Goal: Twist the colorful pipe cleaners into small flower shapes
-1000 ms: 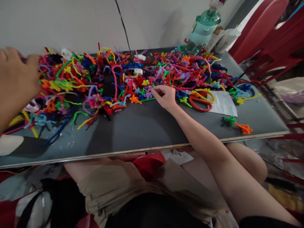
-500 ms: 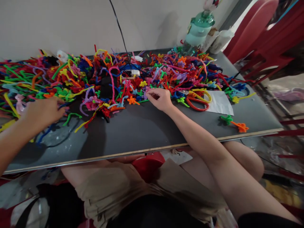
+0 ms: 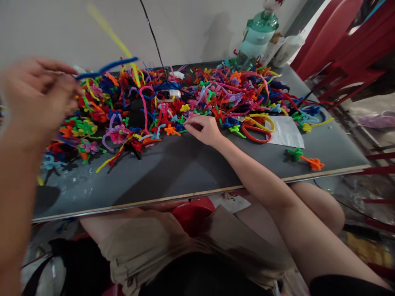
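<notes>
My left hand (image 3: pixel 40 94) is raised over the left of the table, blurred, its fingers pinched on a blue pipe cleaner (image 3: pixel 106 68). A yellow pipe cleaner (image 3: pixel 111 35), also smeared by motion, crosses the far end of the blue one. My right hand (image 3: pixel 205 129) rests at the front edge of a heap of pipe cleaners, thumb and fingers pressed together; what they pinch is hidden. An orange pipe-cleaner flower (image 3: pixel 170 130) lies just left of its fingertips. To its right are scissors (image 3: pixel 257 129) with red and yellow handles.
Mixed pipe cleaners and small flowers (image 3: pixel 234 98) cover the back of the grey table (image 3: pixel 173 172). A white packet (image 3: pixel 285 133) lies by the scissors, with a green-and-orange piece (image 3: pixel 307 159) nearer the edge. A green-topped bottle (image 3: pixel 257 39) and cups (image 3: pixel 288 53) stand back right. A black cable (image 3: pixel 151 26) hangs down.
My left hand has risen from the pile on the left, lifting the blue pipe cleaner, with the yellow one across its end. My right hand has shifted only slightly left.
</notes>
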The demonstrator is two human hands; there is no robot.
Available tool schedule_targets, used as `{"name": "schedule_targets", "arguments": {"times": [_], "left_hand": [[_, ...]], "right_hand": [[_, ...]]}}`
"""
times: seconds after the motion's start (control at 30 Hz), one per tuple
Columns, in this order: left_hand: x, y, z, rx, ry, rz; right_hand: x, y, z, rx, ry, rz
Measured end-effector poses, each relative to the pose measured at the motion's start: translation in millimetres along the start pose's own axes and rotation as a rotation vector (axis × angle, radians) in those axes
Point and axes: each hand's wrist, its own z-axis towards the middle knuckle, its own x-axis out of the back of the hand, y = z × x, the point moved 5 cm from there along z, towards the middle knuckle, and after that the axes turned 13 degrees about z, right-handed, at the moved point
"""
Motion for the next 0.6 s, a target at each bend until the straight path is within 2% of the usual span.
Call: {"name": "schedule_targets", "arguments": {"times": [0.03, 0.07, 0.13, 0.17, 0.23, 0.3, 0.33, 0.4, 0.5, 0.6], "left_hand": [[-22.6, 14, -13, -0.041, -0.025, -0.139], [-49.2, 24, -27, -0.016, -0.087, -0.275], [-113.2, 33, -61, 0.223, -0.342, -0.454], [-142.3, 35, -78, 0.333, -0.423, -0.515], [-190.4, 35, -105, 0.482, -0.528, -0.575], [-220.6, 31, -119, 0.551, -0.566, -0.591], [-229.0, 28, -124, 0.569, -0.579, -0.593], [-233.5, 22, -127, 0.552, -0.595, -0.596], [-225.1, 21, -131, 0.444, -0.673, -0.558], [-219.0, 25, -138, 0.341, -0.809, -0.504]], "right_hand": [[-5, -2, 0, -0.021, -0.044, 0.070], [-11, -4, 0, -0.035, -0.082, 0.146], [-22, -10, 1, -0.020, -0.121, 0.285], [-27, -12, 2, -0.004, -0.115, 0.329], [-32, -10, 4, -0.026, -0.024, 0.381], [-27, 2, 5, -0.124, 0.181, 0.427], [-22, 10, 5, -0.190, 0.291, 0.457], [-12, 25, 5, -0.319, 0.438, 0.549], [0, 38, 7, -0.450, 0.474, 0.702], [17, 38, 10, -0.433, 0.461, 0.694]]}}
